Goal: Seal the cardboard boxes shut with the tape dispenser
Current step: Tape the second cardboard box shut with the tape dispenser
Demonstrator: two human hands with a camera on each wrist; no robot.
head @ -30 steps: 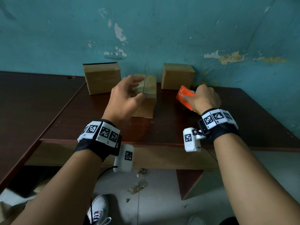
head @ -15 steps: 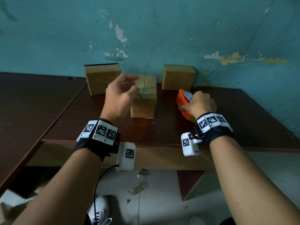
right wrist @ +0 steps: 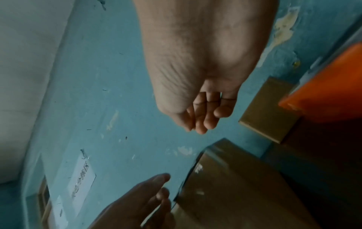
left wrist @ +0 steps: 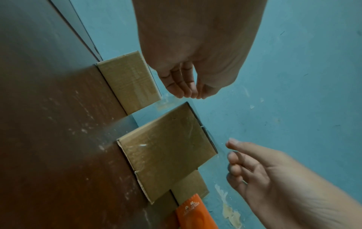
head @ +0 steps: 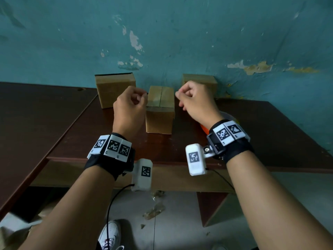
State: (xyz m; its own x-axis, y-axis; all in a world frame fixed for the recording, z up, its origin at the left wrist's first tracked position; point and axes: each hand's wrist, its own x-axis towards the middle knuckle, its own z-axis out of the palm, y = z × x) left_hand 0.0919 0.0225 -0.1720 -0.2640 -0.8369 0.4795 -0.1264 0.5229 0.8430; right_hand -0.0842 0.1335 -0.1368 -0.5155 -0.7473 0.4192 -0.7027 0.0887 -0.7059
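Note:
Three cardboard boxes stand on the dark wooden table (head: 72, 132). The middle box (head: 160, 116) (left wrist: 166, 148) (right wrist: 235, 186) has glossy tape over its top and front. My left hand (head: 138, 98) (left wrist: 184, 86) hovers just left of its top, fingers curled, holding nothing. Just right of the same box my right hand (head: 183, 98) (right wrist: 203, 114) is raised, also curled and empty. The orange tape dispenser (head: 205, 128) (left wrist: 195, 215) (right wrist: 329, 86) lies on the table under my right wrist, mostly hidden in the head view.
The left box (head: 113, 89) (left wrist: 129, 82) and the right box (head: 203, 79) (right wrist: 268, 111) stand against the peeling teal wall. A second dark table (head: 27, 123) adjoins on the left. The floor below holds scraps and a white shoe (head: 110, 233).
My right hand let go of the orange dispenser and rose beside the middle box. My left hand's fingers closed from spread to curled and moved off the box top.

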